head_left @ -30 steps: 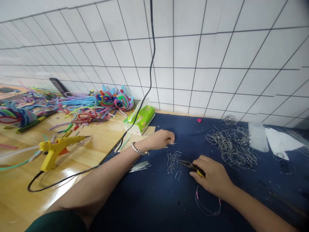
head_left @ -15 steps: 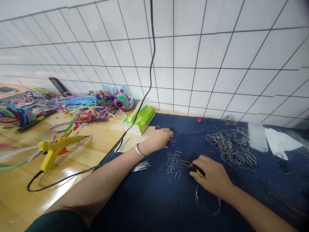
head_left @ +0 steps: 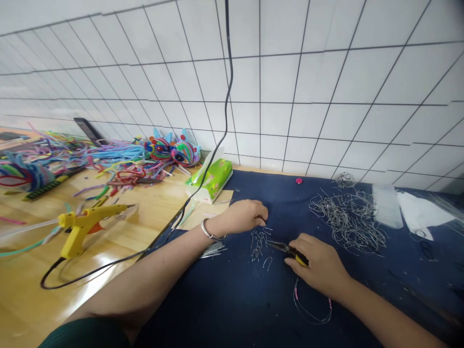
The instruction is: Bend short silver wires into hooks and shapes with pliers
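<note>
The right hand is grasping the pliers, with its fingers wrapped around the black and yellow handles, and the nose of the tool points to the left, just beside the bent wires. These lie in a small heap on the dark blue cloth, between the two hands, and one U-shaped piece lies a little apart, nearer to the person. The left hand is just beyond the heap, with its fingers curled downward; whether they pinch a wire, I cannot tell, because the fingertips are mostly hidden. Near the left wrist, which wears a bracelet, there is a bundle of straight wires, partly covered by the arm. Below the right hand lies a thin loop with pink beads. Farther to the right, a big wire tangle is spread beside a clear plastic piece. On the left side, the yellow glue gun rests on the wooden table, and a green tissue pack stands near the wall.
</note>
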A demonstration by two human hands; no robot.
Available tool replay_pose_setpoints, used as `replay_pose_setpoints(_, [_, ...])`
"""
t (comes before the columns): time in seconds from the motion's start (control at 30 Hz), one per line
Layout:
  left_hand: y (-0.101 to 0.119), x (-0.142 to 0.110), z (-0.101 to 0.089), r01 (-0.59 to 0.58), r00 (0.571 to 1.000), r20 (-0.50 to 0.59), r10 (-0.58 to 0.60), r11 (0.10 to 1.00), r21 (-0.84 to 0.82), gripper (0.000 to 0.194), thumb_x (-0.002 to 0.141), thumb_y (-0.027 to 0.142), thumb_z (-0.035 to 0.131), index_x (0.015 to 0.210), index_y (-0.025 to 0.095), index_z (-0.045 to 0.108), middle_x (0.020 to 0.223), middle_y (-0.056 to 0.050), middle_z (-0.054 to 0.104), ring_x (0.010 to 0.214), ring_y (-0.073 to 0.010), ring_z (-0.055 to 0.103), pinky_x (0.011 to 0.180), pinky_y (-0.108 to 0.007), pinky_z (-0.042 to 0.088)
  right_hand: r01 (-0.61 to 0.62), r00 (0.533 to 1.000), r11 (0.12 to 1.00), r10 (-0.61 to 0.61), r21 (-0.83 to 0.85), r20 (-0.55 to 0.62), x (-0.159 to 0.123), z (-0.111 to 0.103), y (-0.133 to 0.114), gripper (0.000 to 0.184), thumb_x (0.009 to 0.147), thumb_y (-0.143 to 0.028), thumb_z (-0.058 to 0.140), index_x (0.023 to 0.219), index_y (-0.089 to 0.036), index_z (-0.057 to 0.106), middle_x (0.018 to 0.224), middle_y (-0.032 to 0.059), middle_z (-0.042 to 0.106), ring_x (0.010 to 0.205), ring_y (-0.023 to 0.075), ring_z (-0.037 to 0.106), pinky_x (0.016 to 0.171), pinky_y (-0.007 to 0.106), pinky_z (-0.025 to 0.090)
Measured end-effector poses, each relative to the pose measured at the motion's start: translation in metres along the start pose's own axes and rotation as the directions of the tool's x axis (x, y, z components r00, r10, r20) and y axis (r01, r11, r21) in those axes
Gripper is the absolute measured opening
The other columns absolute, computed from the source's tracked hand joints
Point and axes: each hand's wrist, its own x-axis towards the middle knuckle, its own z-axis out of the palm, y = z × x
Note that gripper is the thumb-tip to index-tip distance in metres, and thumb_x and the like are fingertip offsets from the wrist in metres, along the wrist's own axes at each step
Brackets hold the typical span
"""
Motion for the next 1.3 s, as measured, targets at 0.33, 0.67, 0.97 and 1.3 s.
replay_pose_setpoints(0.33, [0.008,0.003,0.015,-0.034,0.998,0.043,0.039,0.993,-0.117,0.011,0.078,0.021,0.052,0.071,0.017,0.059,0.077,-0.001,0.058,0.077,-0.0125,0.053,0.072,-0.021,0.039,-0.014,0.999,1.000,0.014,0.000,0.029,0.000,0.001,0.000,0.013,0.076,-0.031,0.053,0.086,-0.022,0.055,0.081,0.0010,0.054,0.074,0.0147,0.051,0.064,0.026,0.039])
replay_pose_setpoints(0.67, [-0.021,0.000,-0.007,0.132,0.990,-0.053,-0.128,0.989,0.069,0.016,0.077,0.018,0.048,0.087,0.021,0.061,0.086,0.000,0.062,0.079,-0.0142,0.055,0.071,-0.024,0.038,0.002,1.000,1.000,-0.002,0.001,0.006,0.001,0.000,-0.001,0.012,0.076,-0.030,0.053,0.085,-0.023,0.056,0.079,0.0006,0.054,0.073,0.0140,0.052,0.063,0.026,0.040])
replay_pose_setpoints(0.97, [-0.019,-0.008,-0.018,-0.023,0.994,0.106,0.028,0.998,-0.050,0.008,0.072,0.020,0.057,0.079,0.021,0.062,0.082,0.002,0.059,0.075,-0.0105,0.053,0.067,-0.019,0.036,-0.019,1.000,1.000,0.019,0.009,0.021,0.001,0.000,-0.002,0.014,0.076,-0.030,0.054,0.088,-0.024,0.055,0.082,0.0002,0.054,0.075,0.0142,0.052,0.065,0.026,0.040])
replay_pose_setpoints(1.3, [-0.015,-0.007,-0.007,-0.050,0.971,0.231,0.066,0.996,-0.076,0.005,0.071,0.018,0.058,0.073,0.019,0.063,0.078,0.001,0.061,0.068,-0.0108,0.053,0.061,-0.021,0.034,-0.012,1.000,1.000,0.012,-0.001,0.026,0.001,-0.001,-0.003,0.014,0.076,-0.030,0.054,0.089,-0.023,0.056,0.081,0.0004,0.054,0.075,0.0140,0.052,0.065,0.026,0.040])
